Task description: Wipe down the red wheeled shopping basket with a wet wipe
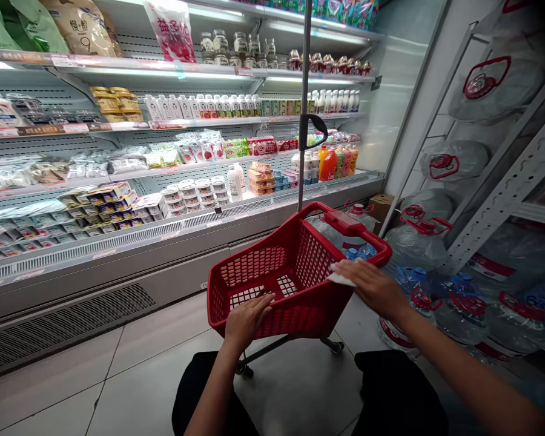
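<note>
A small red plastic shopping cart (272, 284) with latticed sides stands upright on its wheels in front of me. My left hand (247, 318) grips its near side rim, fingers laid over the top edge. Higher along the same rim, toward the handle (367, 233), my right hand (375, 287) presses a white tissue or cloth (343, 278) to the cart, with its fingers together over it. Part of the white piece is hidden under the palm. Inside, the basket shows its latticed floor and a small dark item near my left fingers that I cannot make out.
A tall pole (305, 72) with a black loop grip (313, 132) rises behind the cart. An open dairy cooler (209, 230) runs along the left and back. Large water bottles (418, 242) fill a white metal rack (508, 181) at the right. Pale tiles (158, 369) cover the floor.
</note>
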Tool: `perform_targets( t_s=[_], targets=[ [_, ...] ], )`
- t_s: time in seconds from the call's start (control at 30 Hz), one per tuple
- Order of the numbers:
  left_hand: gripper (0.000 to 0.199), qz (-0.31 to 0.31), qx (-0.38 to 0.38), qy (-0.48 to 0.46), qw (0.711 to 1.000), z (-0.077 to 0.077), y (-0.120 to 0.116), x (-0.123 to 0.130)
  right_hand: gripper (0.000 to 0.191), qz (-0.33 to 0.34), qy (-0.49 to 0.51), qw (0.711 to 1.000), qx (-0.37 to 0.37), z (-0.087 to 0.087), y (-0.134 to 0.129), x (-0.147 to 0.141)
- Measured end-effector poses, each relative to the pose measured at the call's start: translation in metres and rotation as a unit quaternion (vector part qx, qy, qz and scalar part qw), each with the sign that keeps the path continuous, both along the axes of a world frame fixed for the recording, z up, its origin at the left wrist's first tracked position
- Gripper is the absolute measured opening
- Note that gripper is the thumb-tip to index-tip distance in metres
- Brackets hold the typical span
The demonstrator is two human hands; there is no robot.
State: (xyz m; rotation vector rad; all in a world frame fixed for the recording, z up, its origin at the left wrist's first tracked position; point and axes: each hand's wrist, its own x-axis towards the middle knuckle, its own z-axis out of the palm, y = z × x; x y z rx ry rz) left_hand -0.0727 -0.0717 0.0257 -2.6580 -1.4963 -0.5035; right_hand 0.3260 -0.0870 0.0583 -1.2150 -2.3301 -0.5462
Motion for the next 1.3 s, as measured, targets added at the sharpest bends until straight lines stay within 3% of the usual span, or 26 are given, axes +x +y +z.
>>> perform_targets(
  t_s=[0.13,0.2,0.33,0.47,0.6,0.73,0.9,1.0,1.13,1.23,1.3],
  targets=[
    [0.040,0.006,-0.003,-0.015,1.000,-0.003,0.002,-0.005,0.049,-0.096,0.070,0.993,0.019,0.021,0.015,0.069],
    [0.040,0.013,-0.001,-0.022,1.000,-0.005,0.003,-0.004,0.049,-0.117,0.097,0.988,0.020,0.025,0.019,0.081],
    [0.039,0.031,0.002,-0.015,0.999,-0.005,0.004,0.000,0.049,-0.127,0.114,0.985,0.035,0.015,0.011,0.044],
    [0.040,0.038,0.006,0.003,0.999,-0.004,0.001,0.000,0.049,-0.055,0.040,0.998,-0.001,0.002,-0.001,-0.006],
    [0.040,0.039,0.006,0.022,0.999,-0.004,-0.003,0.002,0.047,-0.020,0.014,1.000,-0.018,0.009,0.007,0.009],
    [0.039,0.053,0.004,0.013,0.998,-0.009,-0.010,0.011,0.044,-0.123,0.039,0.992,0.013,0.020,0.021,0.042],
    [0.041,0.062,-0.006,-0.008,0.998,-0.008,-0.024,0.029,0.050,-0.188,0.012,0.982,0.012,0.004,0.036,0.017],
    [0.056,0.027,0.018,-0.024,0.999,0.008,-0.027,0.054,0.054,-0.202,-0.003,0.979,-0.018,-0.013,0.052,-0.010],
    [0.079,-0.024,0.050,-0.065,0.996,0.027,-0.008,0.123,0.057,-0.233,0.001,0.972,-0.043,-0.023,0.069,-0.019],
    [0.089,-0.023,0.042,-0.088,0.995,0.021,0.009,0.179,0.053,-0.236,-0.001,0.970,-0.065,-0.022,0.072,-0.004],
    [0.078,-0.032,0.020,-0.087,0.995,0.010,0.014,0.204,0.052,-0.232,-0.001,0.969,-0.088,-0.022,0.073,0.008]
  ],
)
